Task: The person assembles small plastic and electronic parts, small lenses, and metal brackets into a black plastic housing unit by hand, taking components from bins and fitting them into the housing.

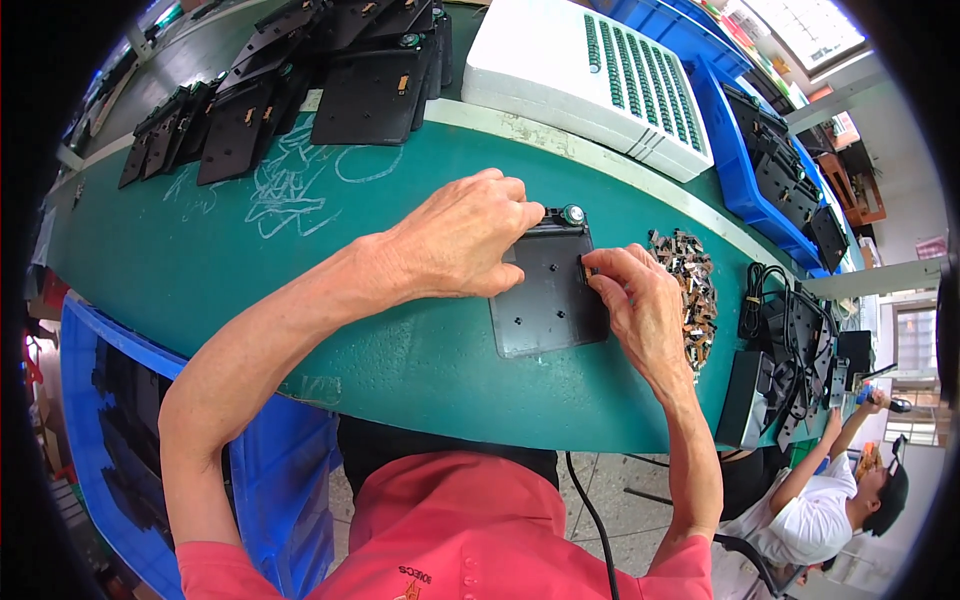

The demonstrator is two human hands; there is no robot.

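A flat black plastic panel (pixel 545 310) lies on the green tabletop in front of me. Along its far edge sits a small round silver-and-green component (pixel 573 214). My left hand (pixel 465 235) grips the panel's far left edge, with thumb and fingers closed on it. At the panel's right edge, my right hand (pixel 640 300) pinches a small brown-and-black part (pixel 588 270) against the surface; the fingertips partly cover it. Just right of that hand is a heap of similar small parts (pixel 692 285).
Black panels (pixel 365 110) stand stacked at the far left. A white foam tray (pixel 530 75) holds rows of round green components. Blue bins stand at right (pixel 735 170) and lower left (pixel 85 400). Cables (pixel 765 300) and a black box lie at right, where another person (pixel 815 500) works.
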